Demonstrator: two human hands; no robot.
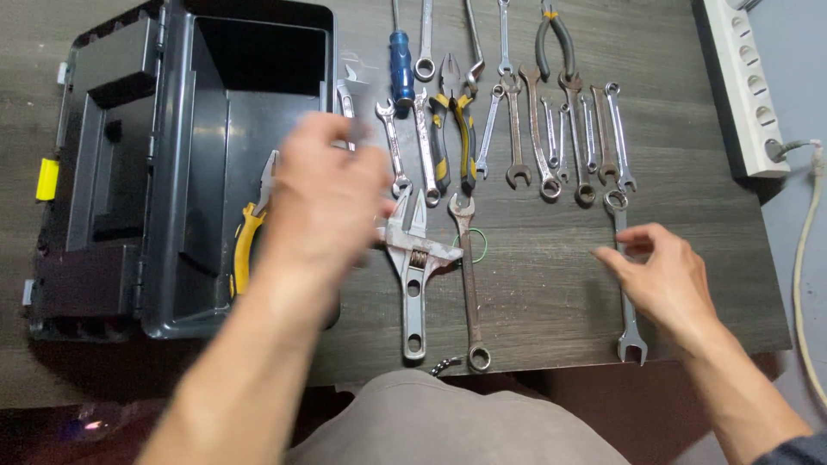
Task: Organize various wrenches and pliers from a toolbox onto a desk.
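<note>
My left hand [327, 194] is motion-blurred over the right rim of an open black toolbox [172, 172]. A silver tool [347, 96] pokes out above its fingers, and the blur hides whether the hand grips it. Yellow-handled pliers [245, 245] lie inside the box beside that hand. A large adjustable wrench [413, 275] lies just right of it. My right hand [668, 275] rests with spread fingers on a long silver combination wrench [631, 336] that lies flat on the dark wooden table [543, 293].
Several wrenches [538, 129], black-and-yellow pliers [454, 129], a blue screwdriver [401, 73] and grey-handled pliers [556, 43] lie in rows across the table. A rusty wrench [470, 293] crosses a green rubber band [481, 245]. A white power strip [741, 86] and cable [805, 258] sit at right.
</note>
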